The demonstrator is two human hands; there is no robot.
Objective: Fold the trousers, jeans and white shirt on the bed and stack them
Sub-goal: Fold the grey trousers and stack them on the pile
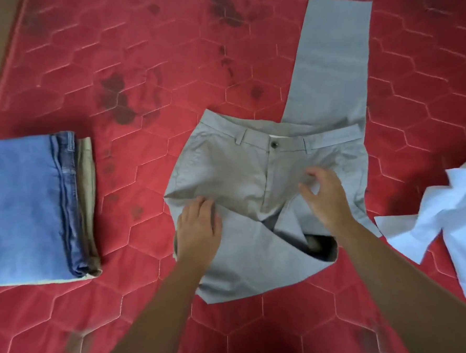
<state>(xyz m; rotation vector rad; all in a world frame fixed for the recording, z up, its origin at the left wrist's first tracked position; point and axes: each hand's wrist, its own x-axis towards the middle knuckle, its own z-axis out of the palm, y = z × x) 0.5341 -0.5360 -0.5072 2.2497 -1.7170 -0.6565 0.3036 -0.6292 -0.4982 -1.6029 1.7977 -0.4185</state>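
1. Nearest: one leg of the grey trousers [239,170] lay doubled back toward the near edge, skewed and rumpled, w/ a dark gap showing at the crotch.
2. L hand [199,227] rested flat on the trousers' left hip, fingers straight, pressing the cloth down, gripping nothing.
3. R hand [325,195] was over the right hip, fingers curled w/ thumb apart. Blur meant I couldn't tell if it pinched cloth or hovered just above.
4. White shirt [460,217] lay crumpled at the right edge, apart from the trousers, not yet folded.
5. At left, well apart from the trousers: folded jeans [23,202] sat on top of a folded tan garment [87,199], the stack begun.
6. Waistband [273,139] faced up, buttoned. The other leg [333,47] ran straight to the far right.
7. Step in hand, prob.: smoothing and squaring the trousers on the red bed [125,305] before folding.
8. Next move calls for laying one leg on the other so the seams line up, then folding lengthwise. The near leg esp. needs straightening first.
9. Containers: none in view. All the clothes lay straight on the bed; only the left stack held anything.
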